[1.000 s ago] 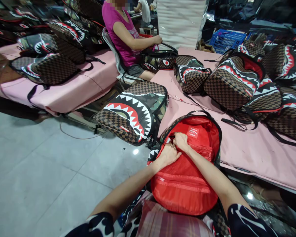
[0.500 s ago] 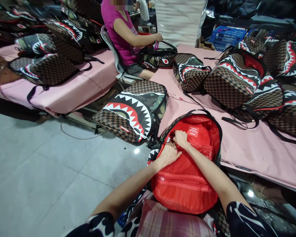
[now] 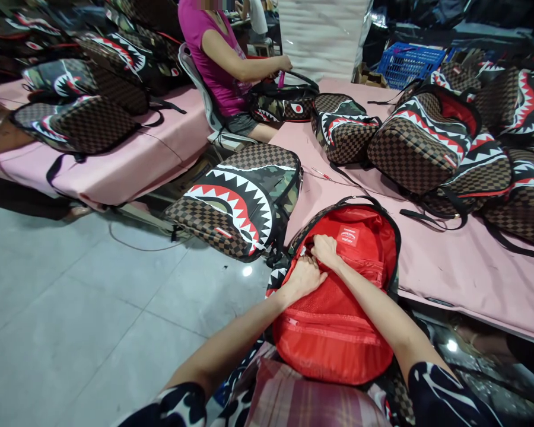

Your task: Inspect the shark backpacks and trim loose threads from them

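An open backpack (image 3: pixel 333 356) with a red lining lies tilted on my lap, leaning against the pink table edge. Both my hands are inside it, close together at its upper left inner side. My left hand (image 3: pixel 305 277) has its fingers curled in towards the side wall. Just above and to the right, my right hand (image 3: pixel 326 250) is closed, knuckles up. Whatever the fingertips of both hands hold is hidden. A small whitish bit shows beside them. A white-printed label (image 3: pixel 349 235) sits on the lining to their right, and a zipped pocket (image 3: pixel 329 326) crosses below.
A shark-mouth backpack (image 3: pixel 238 204) lies left of mine, overhanging the floor. More checkered backpacks (image 3: pixel 420 142) pile up on the pink table (image 3: pixel 431 261) at right. Across it, a person in a pink top (image 3: pixel 218 59) handles another bag. A second table (image 3: pixel 160 142) with bags stands left.
My hands stay at the same spot inside the backpack, almost unmoved. The view has shifted very slightly.
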Demonstrator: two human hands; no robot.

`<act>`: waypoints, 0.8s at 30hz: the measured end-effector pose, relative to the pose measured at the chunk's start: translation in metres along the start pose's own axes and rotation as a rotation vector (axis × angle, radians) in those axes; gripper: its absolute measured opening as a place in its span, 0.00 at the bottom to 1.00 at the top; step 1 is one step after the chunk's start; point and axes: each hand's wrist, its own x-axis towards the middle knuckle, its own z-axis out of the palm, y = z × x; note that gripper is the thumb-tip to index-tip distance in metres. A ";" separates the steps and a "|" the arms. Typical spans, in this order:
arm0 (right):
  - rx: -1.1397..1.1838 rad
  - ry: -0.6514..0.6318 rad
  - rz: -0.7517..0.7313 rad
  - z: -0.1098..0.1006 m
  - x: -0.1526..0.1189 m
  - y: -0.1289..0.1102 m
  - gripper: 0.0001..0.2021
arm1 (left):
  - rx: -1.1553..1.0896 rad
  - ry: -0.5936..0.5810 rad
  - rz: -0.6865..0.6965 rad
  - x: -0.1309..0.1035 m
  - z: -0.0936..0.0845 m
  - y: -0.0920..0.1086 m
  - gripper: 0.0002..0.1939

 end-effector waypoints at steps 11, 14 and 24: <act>-0.003 0.124 -0.067 0.003 -0.006 -0.003 0.12 | -0.019 0.004 0.025 0.001 -0.001 0.000 0.25; 0.002 0.127 -0.089 0.002 -0.009 -0.003 0.13 | -0.014 0.004 0.027 0.001 -0.003 0.000 0.24; 0.022 0.099 -0.058 0.002 -0.007 0.007 0.13 | 0.031 -0.009 0.010 0.000 -0.004 0.002 0.27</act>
